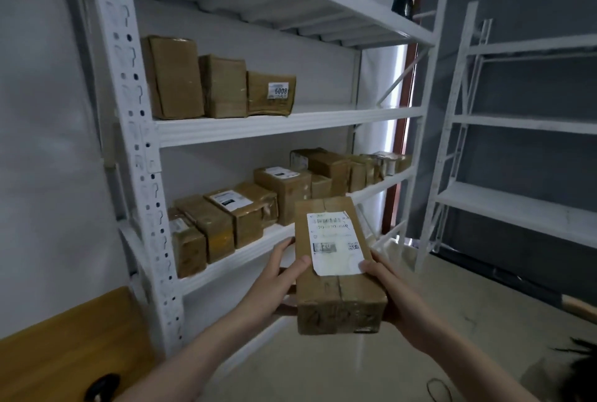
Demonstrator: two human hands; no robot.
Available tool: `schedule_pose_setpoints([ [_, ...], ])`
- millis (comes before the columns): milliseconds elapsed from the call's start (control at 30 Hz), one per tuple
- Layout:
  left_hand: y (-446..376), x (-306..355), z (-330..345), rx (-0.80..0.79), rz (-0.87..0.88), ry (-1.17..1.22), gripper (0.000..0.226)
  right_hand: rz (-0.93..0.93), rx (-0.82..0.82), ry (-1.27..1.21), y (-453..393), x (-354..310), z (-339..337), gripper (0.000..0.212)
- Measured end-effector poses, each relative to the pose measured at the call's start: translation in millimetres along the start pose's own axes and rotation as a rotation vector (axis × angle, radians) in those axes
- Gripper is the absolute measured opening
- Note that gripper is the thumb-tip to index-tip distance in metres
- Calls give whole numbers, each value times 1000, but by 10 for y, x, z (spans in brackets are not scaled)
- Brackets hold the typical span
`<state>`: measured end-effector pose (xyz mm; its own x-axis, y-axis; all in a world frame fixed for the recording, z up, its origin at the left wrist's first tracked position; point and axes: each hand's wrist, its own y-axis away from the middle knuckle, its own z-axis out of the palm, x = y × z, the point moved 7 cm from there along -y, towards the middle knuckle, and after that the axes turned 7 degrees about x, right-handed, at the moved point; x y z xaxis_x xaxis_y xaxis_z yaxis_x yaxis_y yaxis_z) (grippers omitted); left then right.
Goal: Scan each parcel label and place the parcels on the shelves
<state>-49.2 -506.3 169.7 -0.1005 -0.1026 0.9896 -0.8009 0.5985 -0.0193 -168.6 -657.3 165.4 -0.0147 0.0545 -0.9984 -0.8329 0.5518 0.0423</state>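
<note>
I have the parcel [336,266] clamped between both hands, my left hand [277,275] wrapped on its left side with the thumb over the top edge, my right hand [384,288] gripping its right side with the thumb on the corner of the label [334,241]. Its long axis runs straight away from me, far end toward the lower shelf [258,249]. That shelf lies just ahead and left of my hands, nearer my left, so I judge the placing move goes forward-left.
</note>
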Motion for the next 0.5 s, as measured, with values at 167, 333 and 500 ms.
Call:
schedule_pose_setpoints([
  [167,-522,545,266,-13,12,-13,63,-5,-5,0,-562,-464,-372,26],
  [333,-1169,967,300,-5,46,7,68,-6,-26,7,-1231,-915,-464,30],
  [500,-1853,1419,201,64,135,-13,59,-61,-48,68,-1951,-1425,-454,26],
])
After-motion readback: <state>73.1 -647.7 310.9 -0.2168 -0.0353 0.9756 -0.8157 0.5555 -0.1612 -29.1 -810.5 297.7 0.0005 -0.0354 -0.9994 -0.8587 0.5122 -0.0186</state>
